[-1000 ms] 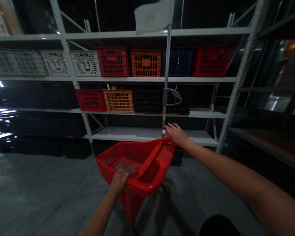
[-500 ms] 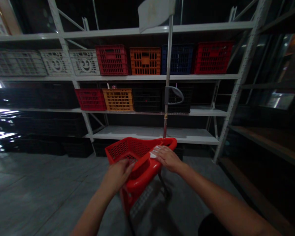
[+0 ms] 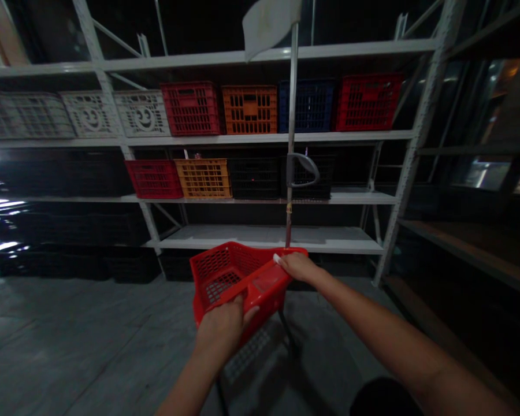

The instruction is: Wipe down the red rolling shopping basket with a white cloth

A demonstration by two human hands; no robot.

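Observation:
A red plastic shopping basket cart (image 3: pixel 223 271) stands on the grey floor in front of me. My left hand (image 3: pixel 223 326) is wrapped round its near rim. My right hand (image 3: pixel 297 267) is closed over the far right corner of the rim, at the foot of a metal pole (image 3: pixel 291 127). The pole rises from the cart, carries a grey loop handle (image 3: pixel 303 170) halfway up and a white flag (image 3: pixel 266 26) at the top.
White metal shelving (image 3: pixel 260 138) runs across ahead. Red (image 3: pixel 190 108), orange (image 3: pixel 250 110), blue (image 3: pixel 309 106) and white crates (image 3: pixel 141 112) fill one shelf; more crates sit on the shelf below. Black crates (image 3: pixel 69 231) are stacked at left. A dark rack (image 3: pixel 472 242) stands at right.
The cart has swung and moved away from me toward the shelves. My right hand shifted from reaching at the pole base to gripping the rim; my left hand stayed on the near rim.

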